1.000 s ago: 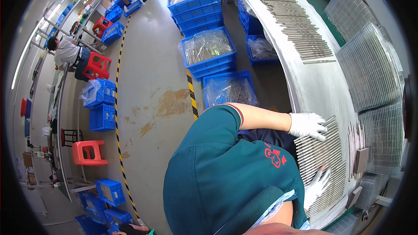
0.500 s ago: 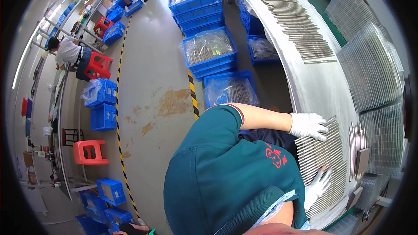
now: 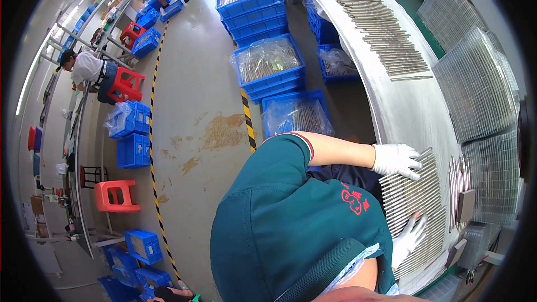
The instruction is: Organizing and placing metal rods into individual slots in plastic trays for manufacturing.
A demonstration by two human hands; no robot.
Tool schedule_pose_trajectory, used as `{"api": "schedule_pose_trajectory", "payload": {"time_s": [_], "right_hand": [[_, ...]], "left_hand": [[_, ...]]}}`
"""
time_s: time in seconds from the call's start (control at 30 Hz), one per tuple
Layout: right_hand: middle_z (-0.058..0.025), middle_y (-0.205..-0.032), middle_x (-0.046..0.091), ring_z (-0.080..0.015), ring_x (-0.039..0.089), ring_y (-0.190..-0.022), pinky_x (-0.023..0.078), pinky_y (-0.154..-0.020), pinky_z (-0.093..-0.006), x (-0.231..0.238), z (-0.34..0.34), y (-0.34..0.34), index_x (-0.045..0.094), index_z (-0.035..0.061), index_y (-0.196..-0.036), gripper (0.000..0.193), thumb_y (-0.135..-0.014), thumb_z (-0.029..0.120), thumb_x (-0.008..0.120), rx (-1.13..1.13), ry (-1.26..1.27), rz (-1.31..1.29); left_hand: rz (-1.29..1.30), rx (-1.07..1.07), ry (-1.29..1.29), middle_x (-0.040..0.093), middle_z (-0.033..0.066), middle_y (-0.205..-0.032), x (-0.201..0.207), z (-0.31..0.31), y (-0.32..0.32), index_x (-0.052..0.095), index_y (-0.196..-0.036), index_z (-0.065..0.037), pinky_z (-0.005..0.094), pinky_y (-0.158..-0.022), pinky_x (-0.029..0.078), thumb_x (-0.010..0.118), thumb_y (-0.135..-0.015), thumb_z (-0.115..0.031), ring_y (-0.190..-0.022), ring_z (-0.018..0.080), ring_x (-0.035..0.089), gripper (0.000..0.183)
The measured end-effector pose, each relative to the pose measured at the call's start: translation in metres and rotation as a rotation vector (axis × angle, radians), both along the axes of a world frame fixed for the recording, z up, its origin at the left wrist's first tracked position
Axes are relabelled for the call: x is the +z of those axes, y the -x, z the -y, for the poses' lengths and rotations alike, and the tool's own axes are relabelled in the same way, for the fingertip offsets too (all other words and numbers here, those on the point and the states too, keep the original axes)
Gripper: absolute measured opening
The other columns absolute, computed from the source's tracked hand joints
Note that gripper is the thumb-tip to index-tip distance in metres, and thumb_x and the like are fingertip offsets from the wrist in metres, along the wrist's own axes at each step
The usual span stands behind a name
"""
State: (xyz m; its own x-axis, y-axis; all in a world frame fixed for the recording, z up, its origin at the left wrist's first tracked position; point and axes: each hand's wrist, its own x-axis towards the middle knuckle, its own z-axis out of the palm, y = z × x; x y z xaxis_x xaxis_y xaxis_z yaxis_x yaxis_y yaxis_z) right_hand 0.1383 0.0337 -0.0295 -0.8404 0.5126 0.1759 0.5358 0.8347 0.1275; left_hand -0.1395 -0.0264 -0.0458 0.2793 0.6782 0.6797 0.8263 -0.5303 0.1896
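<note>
My left hand [image 3: 395, 160], in a white glove, lies flat on the upper end of a row of thin metal rods [image 3: 411, 193], its fingers stretched out. Lower down, my right hand [image 3: 410, 240], gloved too, rests on the same rods with its fingers spread. The rods lie side by side and slanted on a white cloth [image 3: 405, 112]. Neither hand is closed around a rod. Part of my right forearm is hidden behind my body.
Another long row of metal rods [image 3: 380, 31] lies on the far part of the cloth. Clear ribbed trays [image 3: 475, 86] stand stacked along the right. A grey block [image 3: 465, 207] sits beside a few rods. Blue crates [image 3: 268, 72] stand left of the table, and a person [image 3: 89, 67] sits further left.
My hands stay in nearly the same place on the rods. The seated person at the left has shifted their head slightly.
</note>
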Motion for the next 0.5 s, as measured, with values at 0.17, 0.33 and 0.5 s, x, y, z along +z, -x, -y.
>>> {"api": "schedule_pose_trajectory", "payload": {"time_s": [0.17, 0.33, 0.5], "right_hand": [[-0.0199, -0.139, 0.026, -0.0369, 0.025, -0.128, 0.025, -0.1, -0.0537, -0.0007, -0.0003, 0.0, 0.03, 0.0081, -0.133, 0.081, -0.07, 0.053, 0.054, 0.013, -0.031, -0.006], [-0.0214, -0.138, 0.026, -0.0378, 0.027, -0.127, 0.023, -0.102, -0.0538, 0.0, -0.0002, 0.0003, 0.027, 0.0095, -0.135, 0.084, -0.067, 0.047, 0.058, 0.013, -0.02, -0.005], [-0.0225, -0.138, 0.026, -0.0381, 0.027, -0.127, 0.021, -0.103, -0.0539, 0.0019, 0.0016, 0.0001, 0.025, 0.0101, -0.137, 0.087, -0.064, 0.04, 0.061, 0.01, 0.005, -0.012]], "left_hand": [[0.007, -0.006, 0.01, 0.048, 0.0137, -0.108, 0.0018, 0.001, 0.0003, 0.045, -0.112, -0.017, 0.0416, -0.079, 0.043, 0.051, -0.074, -0.014, -0.098, 0.0346, 0.047, 0.039], [0.001, -0.004, 0.03, 0.048, 0.0142, -0.109, 0.0009, 0.0014, 0.0005, 0.045, -0.113, -0.016, 0.0418, -0.081, 0.043, 0.051, -0.074, -0.014, -0.1, 0.0356, 0.047, 0.039], [0.006, 0.002, 0.023, 0.049, 0.0145, -0.11, 0.0014, 0.0026, -0.0003, 0.047, -0.113, -0.015, 0.042, -0.083, 0.043, 0.051, -0.074, -0.014, -0.101, 0.0367, 0.047, 0.039]]}}
